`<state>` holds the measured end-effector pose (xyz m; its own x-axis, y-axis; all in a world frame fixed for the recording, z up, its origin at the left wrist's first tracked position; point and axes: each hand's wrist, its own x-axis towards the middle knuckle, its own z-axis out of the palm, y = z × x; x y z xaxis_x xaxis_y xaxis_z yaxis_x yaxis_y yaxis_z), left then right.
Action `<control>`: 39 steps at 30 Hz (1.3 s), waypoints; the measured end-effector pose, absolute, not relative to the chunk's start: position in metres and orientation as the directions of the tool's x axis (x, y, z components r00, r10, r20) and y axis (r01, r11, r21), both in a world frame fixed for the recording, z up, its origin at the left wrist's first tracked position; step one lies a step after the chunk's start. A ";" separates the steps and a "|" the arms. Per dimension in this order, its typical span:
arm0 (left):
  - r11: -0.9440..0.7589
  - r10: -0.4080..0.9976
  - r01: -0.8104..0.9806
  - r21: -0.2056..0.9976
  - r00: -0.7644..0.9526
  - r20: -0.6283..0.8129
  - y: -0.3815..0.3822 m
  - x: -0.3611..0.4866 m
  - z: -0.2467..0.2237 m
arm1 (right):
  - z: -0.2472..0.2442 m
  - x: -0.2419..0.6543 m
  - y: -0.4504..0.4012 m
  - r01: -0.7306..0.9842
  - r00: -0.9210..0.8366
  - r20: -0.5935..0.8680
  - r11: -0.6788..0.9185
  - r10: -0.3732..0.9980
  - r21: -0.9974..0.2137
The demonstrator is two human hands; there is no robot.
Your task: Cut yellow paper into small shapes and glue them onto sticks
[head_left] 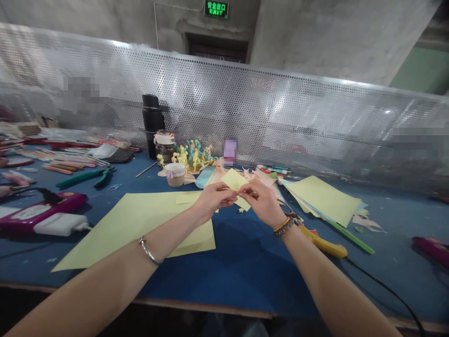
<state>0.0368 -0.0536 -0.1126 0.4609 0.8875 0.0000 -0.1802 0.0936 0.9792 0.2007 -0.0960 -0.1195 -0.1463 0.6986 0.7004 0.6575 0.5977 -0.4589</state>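
Between my hands, above the blue table, is a small piece of yellow paper. My left hand pinches it at its left side, thumb and fingers together. From the right, my right hand pinches the same piece, its fingertips almost meeting the left ones. The fingers cover the middle of the paper. A large yellow sheet lies flat beneath my left forearm, with a smaller yellow strip on it. A tiny yellow scrap rests on the table just below the paper.
Behind my hands stand a small tub, yellow and blue paper figures, a lidded jar and a black flask. Rightward lie yellow sheets, a green stick and a corded yellow tool. Pliers and a purple power strip lie left.
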 end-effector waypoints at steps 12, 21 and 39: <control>-0.030 0.914 -0.168 0.985 0.394 0.095 -0.054 0.039 -0.114 | -0.119 0.200 -0.096 0.666 -0.110 0.676 0.559 0.729 -0.494; -0.197 0.901 -0.099 0.975 0.373 0.220 -0.053 0.040 -0.115 | -0.118 0.197 -0.098 0.665 -0.060 0.655 0.520 0.753 -0.537; -0.247 0.885 -0.117 0.962 0.378 0.273 -0.051 0.040 -0.119 | -0.123 0.192 -0.093 0.304 0.089 0.509 0.464 0.856 -0.832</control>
